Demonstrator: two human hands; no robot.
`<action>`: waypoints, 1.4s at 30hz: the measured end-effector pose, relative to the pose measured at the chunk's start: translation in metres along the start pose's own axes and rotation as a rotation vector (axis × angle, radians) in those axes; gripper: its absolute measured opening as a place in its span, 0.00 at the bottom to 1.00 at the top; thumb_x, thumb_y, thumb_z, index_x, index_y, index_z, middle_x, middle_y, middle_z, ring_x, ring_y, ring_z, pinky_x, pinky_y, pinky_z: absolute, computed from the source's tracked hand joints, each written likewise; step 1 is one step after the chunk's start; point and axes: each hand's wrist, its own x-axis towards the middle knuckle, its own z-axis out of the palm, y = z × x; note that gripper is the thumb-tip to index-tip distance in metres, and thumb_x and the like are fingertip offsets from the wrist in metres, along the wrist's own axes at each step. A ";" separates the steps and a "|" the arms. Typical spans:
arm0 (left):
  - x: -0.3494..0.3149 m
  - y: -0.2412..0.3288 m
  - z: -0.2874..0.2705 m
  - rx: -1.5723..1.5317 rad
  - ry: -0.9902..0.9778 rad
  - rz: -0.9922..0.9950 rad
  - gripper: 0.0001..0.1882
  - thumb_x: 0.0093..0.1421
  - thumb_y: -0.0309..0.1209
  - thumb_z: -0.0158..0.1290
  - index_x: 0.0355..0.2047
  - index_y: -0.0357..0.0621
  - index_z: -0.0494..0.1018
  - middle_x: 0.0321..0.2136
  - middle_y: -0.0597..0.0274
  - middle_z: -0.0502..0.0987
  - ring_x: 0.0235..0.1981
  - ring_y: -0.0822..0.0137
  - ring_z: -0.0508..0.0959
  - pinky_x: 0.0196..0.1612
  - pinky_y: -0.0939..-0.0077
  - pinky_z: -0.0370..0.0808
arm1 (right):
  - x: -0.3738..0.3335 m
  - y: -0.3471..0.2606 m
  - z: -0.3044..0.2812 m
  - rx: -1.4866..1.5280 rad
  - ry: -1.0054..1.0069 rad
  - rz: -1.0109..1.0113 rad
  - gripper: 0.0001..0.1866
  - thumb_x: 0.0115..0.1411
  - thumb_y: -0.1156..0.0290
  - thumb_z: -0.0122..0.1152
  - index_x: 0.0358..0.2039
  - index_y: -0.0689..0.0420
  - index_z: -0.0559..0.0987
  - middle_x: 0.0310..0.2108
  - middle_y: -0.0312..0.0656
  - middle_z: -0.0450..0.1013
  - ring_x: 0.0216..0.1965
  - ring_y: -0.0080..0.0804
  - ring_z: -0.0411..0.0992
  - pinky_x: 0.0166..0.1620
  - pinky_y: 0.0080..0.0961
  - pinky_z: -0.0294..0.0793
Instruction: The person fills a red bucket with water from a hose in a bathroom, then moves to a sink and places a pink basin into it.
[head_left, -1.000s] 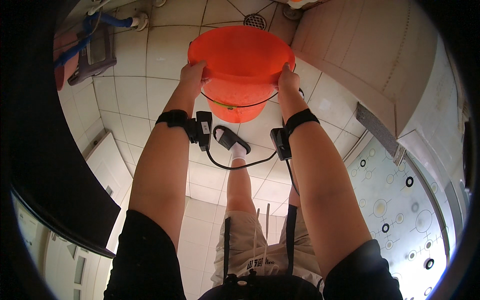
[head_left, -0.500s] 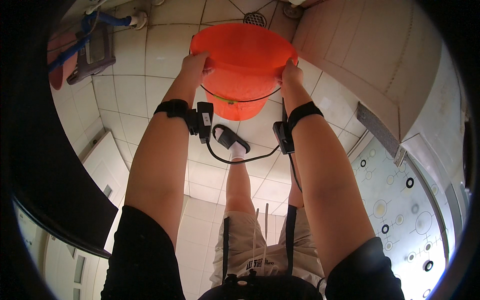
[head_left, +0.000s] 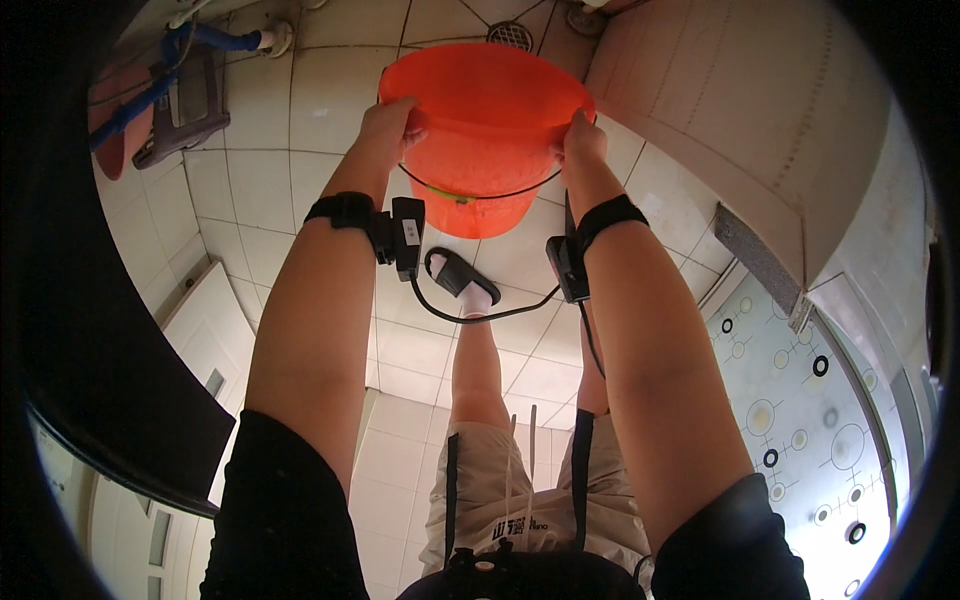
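An orange-red plastic bucket (head_left: pixel 480 120) is held out in front of me at arm's length, its wide mouth facing up and tilted away. My left hand (head_left: pixel 390 132) grips the rim on the left, thumb over the edge. At the right side of the rim, my right hand (head_left: pixel 582 142) is closed on it in the same way. The thin wire handle (head_left: pixel 520 192) hangs down across the near side of the bucket, with a yellow-green grip at its middle. The inside bottom is not clearly visible.
A round floor drain (head_left: pixel 510 37) lies beyond the bucket in the tiled floor. A tiled ledge (head_left: pixel 720 110) runs along the right, above a patterned glass panel (head_left: pixel 800 420). Blue pipe (head_left: pixel 215 38) and a grey-purple plastic item (head_left: pixel 190 110) are at the far left. My slippered foot (head_left: pixel 462 276) is below.
The bucket and both my hands have shifted very slightly up and away. The grip on the rim is the same.
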 end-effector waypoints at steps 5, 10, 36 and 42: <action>-0.008 0.002 0.014 0.009 0.013 -0.018 0.17 0.80 0.37 0.70 0.57 0.38 0.80 0.48 0.55 0.83 0.37 0.62 0.84 0.44 0.59 0.95 | -0.008 -0.008 -0.005 0.048 0.030 0.052 0.35 0.89 0.43 0.60 0.75 0.63 0.79 0.37 0.47 0.82 0.21 0.38 0.74 0.33 0.40 0.80; -0.014 0.007 0.012 0.006 0.017 -0.013 0.16 0.81 0.37 0.70 0.55 0.38 0.80 0.46 0.57 0.83 0.36 0.64 0.83 0.42 0.61 0.94 | -0.009 -0.005 -0.002 0.066 -0.011 0.063 0.35 0.89 0.42 0.60 0.75 0.63 0.78 0.36 0.46 0.81 0.19 0.37 0.72 0.31 0.39 0.78; -0.127 -0.145 -0.062 0.017 0.137 0.042 0.26 0.77 0.36 0.68 0.70 0.42 0.77 0.64 0.54 0.83 0.59 0.56 0.87 0.54 0.57 0.89 | -0.090 0.132 -0.061 0.086 -0.043 -0.049 0.43 0.89 0.38 0.56 0.88 0.54 0.61 0.75 0.46 0.68 0.68 0.42 0.65 0.68 0.41 0.68; -0.150 -0.167 -0.085 0.031 0.235 0.049 0.22 0.75 0.41 0.69 0.59 0.39 0.80 0.53 0.56 0.86 0.51 0.60 0.88 0.41 0.62 0.89 | -0.126 0.155 -0.065 0.107 -0.101 -0.033 0.47 0.90 0.37 0.54 0.94 0.51 0.55 0.86 0.46 0.64 0.82 0.44 0.63 0.80 0.42 0.65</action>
